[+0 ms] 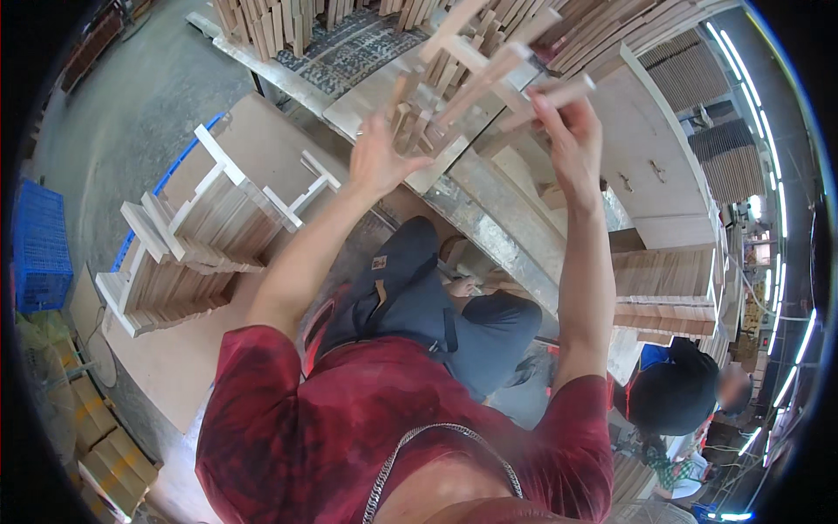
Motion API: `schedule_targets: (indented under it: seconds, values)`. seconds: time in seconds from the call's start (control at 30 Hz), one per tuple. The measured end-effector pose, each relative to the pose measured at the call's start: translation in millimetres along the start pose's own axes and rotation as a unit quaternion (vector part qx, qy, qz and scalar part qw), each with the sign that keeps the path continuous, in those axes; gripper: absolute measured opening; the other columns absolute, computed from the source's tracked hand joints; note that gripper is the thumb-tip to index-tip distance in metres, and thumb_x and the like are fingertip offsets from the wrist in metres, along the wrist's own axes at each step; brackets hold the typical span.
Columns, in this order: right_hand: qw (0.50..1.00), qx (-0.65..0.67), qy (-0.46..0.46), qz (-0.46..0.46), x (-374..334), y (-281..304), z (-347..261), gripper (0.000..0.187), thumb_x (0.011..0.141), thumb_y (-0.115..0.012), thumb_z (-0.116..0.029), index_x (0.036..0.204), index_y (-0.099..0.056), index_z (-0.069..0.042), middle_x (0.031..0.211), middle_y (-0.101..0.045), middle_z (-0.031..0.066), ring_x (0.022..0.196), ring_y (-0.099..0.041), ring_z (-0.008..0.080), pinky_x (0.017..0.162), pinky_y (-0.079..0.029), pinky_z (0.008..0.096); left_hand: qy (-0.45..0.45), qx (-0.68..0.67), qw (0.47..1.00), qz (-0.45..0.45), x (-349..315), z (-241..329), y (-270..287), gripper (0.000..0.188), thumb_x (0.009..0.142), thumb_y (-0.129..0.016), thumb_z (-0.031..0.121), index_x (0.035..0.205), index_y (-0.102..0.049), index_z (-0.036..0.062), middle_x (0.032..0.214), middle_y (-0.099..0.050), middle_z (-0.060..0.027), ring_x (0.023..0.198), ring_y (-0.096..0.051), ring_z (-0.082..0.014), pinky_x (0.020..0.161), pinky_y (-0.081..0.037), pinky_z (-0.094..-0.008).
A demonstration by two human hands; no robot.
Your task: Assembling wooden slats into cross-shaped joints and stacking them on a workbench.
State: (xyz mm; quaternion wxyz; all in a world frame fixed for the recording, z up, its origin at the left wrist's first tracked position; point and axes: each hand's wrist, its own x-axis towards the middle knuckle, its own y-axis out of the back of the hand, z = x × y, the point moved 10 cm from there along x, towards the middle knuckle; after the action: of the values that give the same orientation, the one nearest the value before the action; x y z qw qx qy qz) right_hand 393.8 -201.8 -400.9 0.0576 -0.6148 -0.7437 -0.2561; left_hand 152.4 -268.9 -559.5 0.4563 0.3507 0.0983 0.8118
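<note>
Both my hands are raised in front of me at a blurred wooden frame [484, 83] of pale bars joined by a crosspiece. My right hand [572, 131] is closed on its right bar, fingers and thumb pinching the wood. My left hand [381, 159] is at the frame's left end, thumb stretched wide and short wooden ends between thumb and fingers. Motion blur hides part of its fingertips. Below the frame lies a worn wooden workbench [511, 214] with boards on it.
At my left, stacks of wooden frames [205, 214] stand on a brown board [253, 131]. Upright wooden strips [271, 26] crowd the far bench. More stacked wood [668, 275] is at the right, near another person [676, 389]. A blue crate [42, 244] and cartons [113, 463] stand far left.
</note>
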Motion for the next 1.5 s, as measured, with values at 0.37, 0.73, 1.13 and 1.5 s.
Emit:
schedule_targets:
  seconds: [0.37, 0.73, 1.13, 1.5]
  values:
    - [0.981, 0.016, -0.065, -0.184, 49.5, -64.4, 98.1, 0.02, 0.095, -0.071, -0.016, 0.112, -0.069, -0.006, 0.097, -0.07, -0.0001, 0.087, -0.06, 0.0089, 0.079, -0.05, 0.0274, 0.005, -0.027, 0.99, -0.136, 10.2, -55.4, -58.6, 0.036, 0.079, -0.077, 0.014, 0.1, -0.053, -0.0019, 0.092, -0.064, -0.0244, 0.087, -0.064, -0.0458, 0.073, -0.051, -0.0486]
    - [0.952, -0.157, -0.204, -0.167, 3.9, -77.3, 195.4, 0.078, 0.096, -0.046, -0.068, 0.112, -0.068, 0.004, 0.084, -0.068, 0.0117, 0.076, -0.062, 0.0182, 0.073, -0.049, 0.0331, -0.036, -0.089, 0.991, -0.089, -3.1, -37.5, -38.5, 0.085, 0.073, -0.085, 0.03, 0.137, -0.042, -0.0065, 0.117, -0.061, -0.0267, 0.11, -0.062, -0.0407, 0.095, -0.05, -0.0432]
    - [0.942, -0.193, -0.27, -0.055, -24.8, -72.9, 172.3, 0.09, 0.097, -0.028, -0.07, 0.104, -0.068, 0.01, 0.093, -0.07, 0.0211, 0.091, -0.066, 0.0313, 0.091, -0.047, 0.0406, 0.034, -0.031, 0.996, -0.081, -5.7, -51.6, -55.6, 0.057, 0.077, -0.08, 0.031, 0.11, -0.051, -0.0055, 0.095, -0.062, -0.0245, 0.085, -0.065, -0.0427, 0.074, -0.052, -0.0482]
    - [0.981, -0.18, -0.074, -0.012, -49.7, -98.0, 151.9, 0.076, 0.078, -0.083, -0.028, 0.132, -0.044, 0.009, 0.105, -0.068, 0.0251, 0.1, -0.067, 0.0377, 0.088, -0.053, 0.0417, 0.048, -0.04, 0.991, -0.117, 11.1, -53.1, -56.6, 0.058, 0.074, -0.082, 0.036, 0.108, -0.057, -0.0038, 0.089, -0.069, -0.0222, 0.084, -0.069, -0.0371, 0.076, -0.054, -0.043]
